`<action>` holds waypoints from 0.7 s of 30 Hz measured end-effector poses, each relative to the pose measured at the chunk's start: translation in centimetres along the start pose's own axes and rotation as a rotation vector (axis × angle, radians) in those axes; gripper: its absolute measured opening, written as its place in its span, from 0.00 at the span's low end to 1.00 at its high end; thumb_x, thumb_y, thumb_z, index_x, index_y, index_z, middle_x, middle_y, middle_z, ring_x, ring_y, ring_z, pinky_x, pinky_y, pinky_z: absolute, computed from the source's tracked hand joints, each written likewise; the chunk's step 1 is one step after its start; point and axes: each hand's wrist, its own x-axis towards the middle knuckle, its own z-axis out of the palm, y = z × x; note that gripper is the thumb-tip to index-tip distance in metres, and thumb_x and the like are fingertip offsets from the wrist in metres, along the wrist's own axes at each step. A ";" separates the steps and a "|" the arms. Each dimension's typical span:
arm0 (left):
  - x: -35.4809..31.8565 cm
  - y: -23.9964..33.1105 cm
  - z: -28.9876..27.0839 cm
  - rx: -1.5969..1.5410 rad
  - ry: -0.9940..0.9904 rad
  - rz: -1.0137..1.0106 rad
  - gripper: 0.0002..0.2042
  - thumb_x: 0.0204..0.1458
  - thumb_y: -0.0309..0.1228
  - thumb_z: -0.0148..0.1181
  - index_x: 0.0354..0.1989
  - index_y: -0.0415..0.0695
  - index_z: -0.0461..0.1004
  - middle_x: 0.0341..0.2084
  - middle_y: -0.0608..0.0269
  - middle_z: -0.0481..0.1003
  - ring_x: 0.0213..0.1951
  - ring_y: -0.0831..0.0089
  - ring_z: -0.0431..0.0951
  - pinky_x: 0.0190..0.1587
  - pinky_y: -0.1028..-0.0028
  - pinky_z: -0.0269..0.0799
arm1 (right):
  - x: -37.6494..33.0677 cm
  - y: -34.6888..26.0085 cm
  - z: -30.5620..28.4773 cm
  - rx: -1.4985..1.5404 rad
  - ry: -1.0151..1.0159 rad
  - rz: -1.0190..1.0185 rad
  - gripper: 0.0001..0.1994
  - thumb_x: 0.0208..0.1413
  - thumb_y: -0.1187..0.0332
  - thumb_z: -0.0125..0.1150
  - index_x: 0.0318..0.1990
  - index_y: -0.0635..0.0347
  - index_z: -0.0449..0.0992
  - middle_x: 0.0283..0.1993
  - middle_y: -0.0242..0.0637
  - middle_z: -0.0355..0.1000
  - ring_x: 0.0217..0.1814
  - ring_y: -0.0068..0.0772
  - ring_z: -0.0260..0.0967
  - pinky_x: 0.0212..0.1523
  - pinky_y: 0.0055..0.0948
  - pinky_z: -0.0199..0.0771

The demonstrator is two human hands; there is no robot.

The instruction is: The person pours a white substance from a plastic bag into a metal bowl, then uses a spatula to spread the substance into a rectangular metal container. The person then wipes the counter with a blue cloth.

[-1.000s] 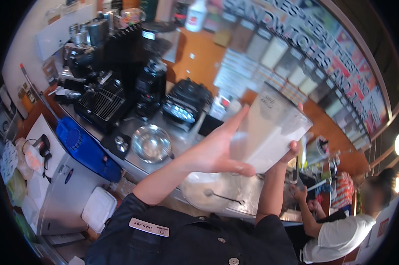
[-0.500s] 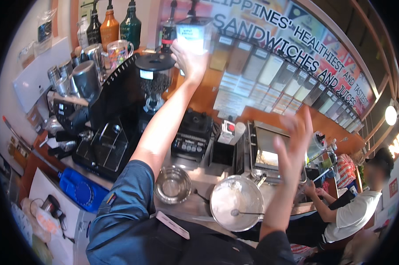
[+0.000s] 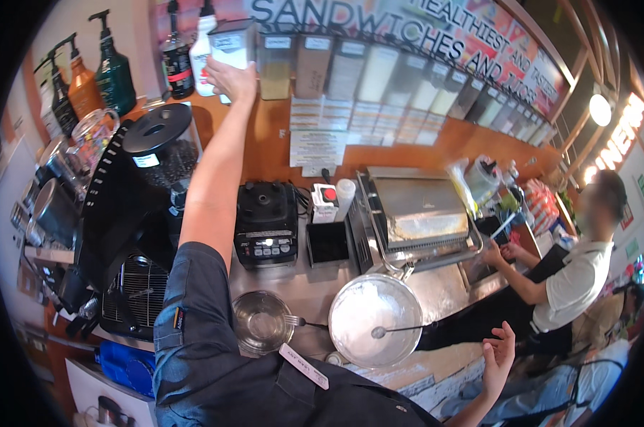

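Up at the left end of a row of labelled containers, my left hand (image 3: pixel 231 78) is closed around the lower part of a clear, dark-lidded container (image 3: pixel 234 44) with pale contents. My right hand (image 3: pixel 500 354) hangs low at the right, holding nothing, its fingers apart and slightly bent. On the counter in front of me stands a large metal mixing bowl (image 3: pixel 350 302) with a white coating inside. A long-handled tool with a small round end (image 3: pixel 380 332) rests in it. To its left are a smaller steel bowl (image 3: pixel 247 324) and a fork (image 3: pixel 300 322).
A blender base (image 3: pixel 266 224), a black bin (image 3: pixel 327 245) and a sandwich press (image 3: pixel 421 210) line the back. A coffee grinder (image 3: pixel 161 142) and espresso machine (image 3: pixel 133 292) stand left, below pump bottles (image 3: pixel 112 71). A co-worker (image 3: pixel 571 277) works at the right.
My left hand has carried the container to the end of the row, against the wall. My right hand has dropped from above the press to low at the right. The view has shifted right.
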 end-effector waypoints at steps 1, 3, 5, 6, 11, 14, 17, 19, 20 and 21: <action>0.2 -0.1 0.3 0.021 -0.025 -0.025 0.47 0.28 0.33 0.74 0.58 0.36 0.48 0.52 0.44 0.57 0.54 0.47 0.58 0.49 0.45 0.58 | -0.5 0.2 -0.2 0.018 0.017 0.008 0.27 0.50 0.73 0.59 0.59 0.64 0.60 0.47 0.36 0.64 0.40 0.22 0.65 0.44 0.20 0.65; 0.6 -2.0 1.7 0.051 -0.087 -0.012 0.50 0.28 0.36 0.74 0.60 0.38 0.46 0.55 0.45 0.56 0.56 0.43 0.57 0.51 0.42 0.56 | -1.4 0.3 -0.6 0.041 0.041 0.030 0.26 0.50 0.71 0.60 0.58 0.65 0.62 0.47 0.36 0.65 0.40 0.23 0.65 0.43 0.21 0.65; 0.2 -2.2 3.6 0.066 -0.127 -0.056 0.53 0.30 0.37 0.74 0.63 0.41 0.41 0.58 0.45 0.52 0.57 0.43 0.56 0.51 0.42 0.56 | -2.2 -0.1 -0.9 0.043 0.075 0.056 0.25 0.50 0.70 0.61 0.57 0.66 0.63 0.47 0.36 0.66 0.40 0.23 0.65 0.42 0.21 0.65; -0.2 -2.6 5.1 0.072 -0.142 -0.045 0.56 0.29 0.35 0.73 0.64 0.40 0.37 0.59 0.42 0.50 0.58 0.43 0.55 0.53 0.43 0.55 | -2.6 -0.2 -1.1 0.015 0.085 0.061 0.25 0.51 0.69 0.61 0.56 0.67 0.63 0.47 0.36 0.66 0.40 0.23 0.66 0.43 0.21 0.66; 7.6 -12.2 13.2 0.029 -0.140 0.164 0.66 0.27 0.56 0.67 0.64 0.31 0.26 0.65 0.38 0.32 0.66 0.42 0.29 0.66 0.51 0.26 | -2.3 1.7 -0.9 0.030 0.008 0.080 0.21 0.50 0.78 0.58 0.54 0.65 0.66 0.45 0.36 0.69 0.40 0.22 0.68 0.43 0.22 0.68; 7.7 -13.9 14.6 -0.027 -0.257 0.058 0.67 0.23 0.49 0.72 0.64 0.33 0.26 0.64 0.34 0.33 0.64 0.36 0.30 0.65 0.49 0.29 | -1.9 0.7 -0.6 -0.084 -0.055 0.054 0.21 0.48 0.79 0.58 0.53 0.65 0.67 0.42 0.38 0.71 0.41 0.24 0.70 0.42 0.23 0.69; 6.9 -13.2 13.9 0.081 -0.278 0.044 0.63 0.24 0.42 0.71 0.65 0.38 0.27 0.62 0.35 0.35 0.64 0.41 0.34 0.61 0.45 0.42 | -0.8 0.5 -1.4 -0.276 -0.136 0.071 0.21 0.48 0.74 0.61 0.52 0.65 0.68 0.41 0.39 0.71 0.41 0.27 0.70 0.42 0.25 0.70; 7.6 -12.9 13.1 0.105 -0.205 0.070 0.57 0.31 0.41 0.68 0.65 0.38 0.32 0.63 0.37 0.37 0.65 0.43 0.37 0.63 0.50 0.42 | 1.2 1.8 -2.3 -0.314 -0.184 0.060 0.20 0.48 0.72 0.62 0.50 0.66 0.69 0.40 0.40 0.72 0.39 0.28 0.71 0.41 0.26 0.70; 7.8 -12.9 12.6 0.120 -0.167 0.082 0.54 0.34 0.40 0.66 0.66 0.39 0.34 0.64 0.38 0.38 0.65 0.45 0.39 0.63 0.52 0.42 | 2.6 2.9 -2.8 -0.333 -0.216 0.053 0.20 0.47 0.71 0.62 0.49 0.66 0.70 0.40 0.40 0.72 0.38 0.29 0.71 0.40 0.27 0.70; 8.4 -12.9 11.9 0.156 -0.127 0.089 0.52 0.35 0.39 0.66 0.65 0.39 0.35 0.63 0.38 0.39 0.64 0.45 0.40 0.63 0.52 0.43 | 4.6 4.3 -3.3 -0.346 -0.207 0.045 0.18 0.47 0.71 0.62 0.46 0.67 0.71 0.37 0.41 0.72 0.36 0.29 0.71 0.38 0.28 0.71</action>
